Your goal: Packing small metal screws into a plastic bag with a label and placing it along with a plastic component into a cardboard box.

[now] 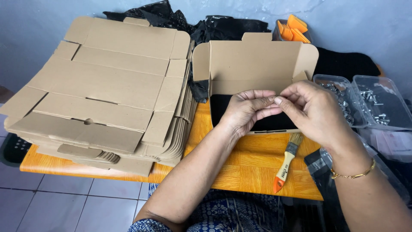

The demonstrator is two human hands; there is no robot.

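An open cardboard box stands on the orange table, lid flap raised, with black material lying inside it. My left hand and my right hand meet just above the box's front edge, fingertips pinched together on something too small to make out. A gold bracelet circles my right wrist.
A tall stack of flat cardboard blanks fills the table's left half. A paintbrush with an orange handle lies by the front edge. Clear plastic tubs of metal hardware sit at right; black bags and orange pieces lie behind.
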